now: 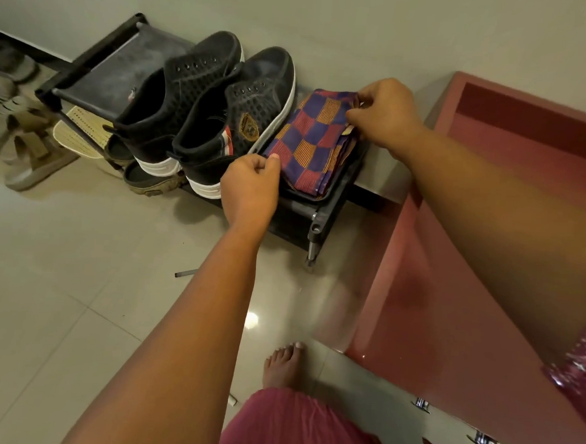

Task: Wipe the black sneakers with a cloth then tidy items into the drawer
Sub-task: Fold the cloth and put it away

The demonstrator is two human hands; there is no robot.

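Two black high-top sneakers (202, 113) with white soles stand side by side on top of a low black shoe rack (101, 79). To their right on the same rack lies a folded checked cloth (312, 137) in blue, red and orange. My left hand (250, 188) pinches the cloth's near left corner. My right hand (387, 114) pinches its far right edge. An open reddish-brown drawer (516, 139) stands to the right of the rack.
Beige sandals and slippers (31, 157) lie on the tiled floor at the left, with more footwear under the rack. A small dark stick (185, 273) lies on the floor. My bare foot (284, 363) stands near the drawer front, which has metal handles (486, 439).
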